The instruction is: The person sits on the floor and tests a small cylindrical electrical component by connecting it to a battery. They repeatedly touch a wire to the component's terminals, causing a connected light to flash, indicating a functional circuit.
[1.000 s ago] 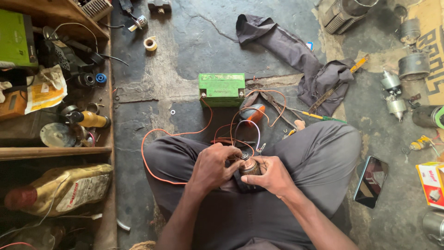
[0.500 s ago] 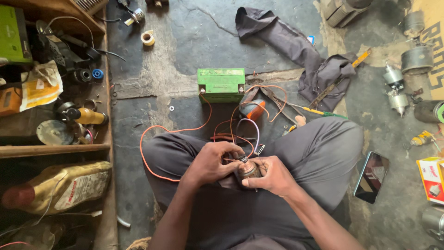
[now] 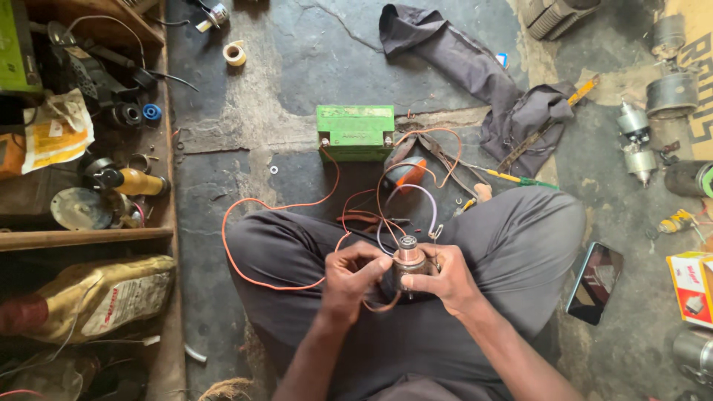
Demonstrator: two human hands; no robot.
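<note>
1. Head view shows our right hand [image 3: 444,281] wrapped around a small copper-coloured cylindrical part [image 3: 409,261], fingers closed on its side and base, so the part sits upright in our lap with its round top toward the camera. We judge a firm, steady hold here matters most, since the part is the anchor for any wire work.

2. Just to the left of that hand, our left hand [image 3: 350,281] is pinched narrow, thumb and fingertips meeting at the side of the part where an orange wire [image 3: 245,267] arrives. We cannot tell whether the bare end touches a terminal. A short grip close to the wire's tip would keep the contact from wandering.

3. Directly beyond both hands a tangle of orange, red and pale violet leads [image 3: 386,215] rises from the part. We would keep these apart, as crossed bare ends look like a risk.

4. Farther ahead of the hands, the leads run to a green battery [image 3: 355,132] on the concrete floor [image 3: 297,67]; slack in the wire seems ample, so no tugging is needed.

5. Far to the right of the right hand lies a dark phone [image 3: 594,282]; beyond it, grey motor parts [image 3: 637,141].
</note>
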